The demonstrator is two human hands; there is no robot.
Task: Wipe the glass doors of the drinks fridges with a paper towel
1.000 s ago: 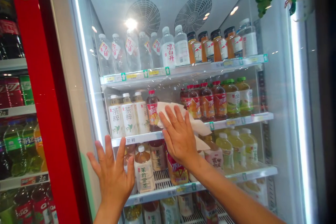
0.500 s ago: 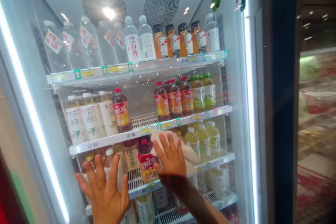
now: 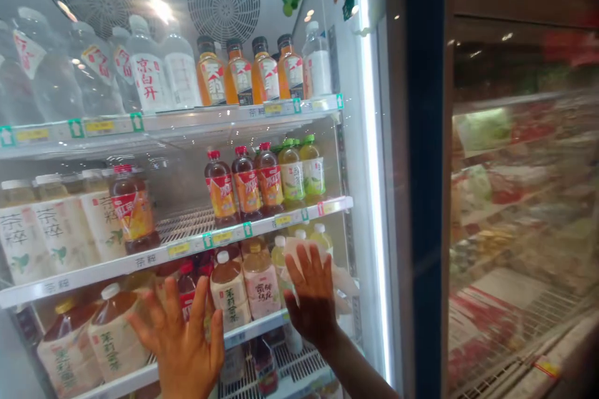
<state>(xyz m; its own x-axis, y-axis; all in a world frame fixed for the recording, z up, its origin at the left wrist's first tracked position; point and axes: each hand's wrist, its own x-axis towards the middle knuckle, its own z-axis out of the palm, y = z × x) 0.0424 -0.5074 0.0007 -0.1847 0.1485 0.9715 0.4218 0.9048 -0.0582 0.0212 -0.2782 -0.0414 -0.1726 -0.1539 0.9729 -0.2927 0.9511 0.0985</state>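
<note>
Facing me is a glass fridge door (image 3: 182, 199) with drinks behind it. Raised toward the glass, my left hand (image 3: 185, 340) is open, its fingers spread and nothing in it; whether it touches the pane I cannot tell. My right hand (image 3: 311, 296) holds a pale cloth (image 3: 344, 283) flat against the glass, with fingers stretched over it. Part of the cloth shows above the fingertips and to the right of the hand. Behind the glass near my hands stand a jasmine tea bottle (image 3: 231, 299) and a pink-labelled bottle (image 3: 262, 283).
Shelves carry water bottles (image 3: 145, 68), amber bottles (image 3: 211, 78), red-capped tea bottles (image 3: 219, 190) and green-capped bottles (image 3: 291, 171). A bright light strip (image 3: 374, 168) runs down the right side, beside a dark frame (image 3: 423, 168). Further right stands another display case (image 3: 510, 230) with packaged goods.
My view has swung to the right, so the shelves sit further left and more of the neighbouring case shows. The right hand and cloth have moved right across the glass.
</note>
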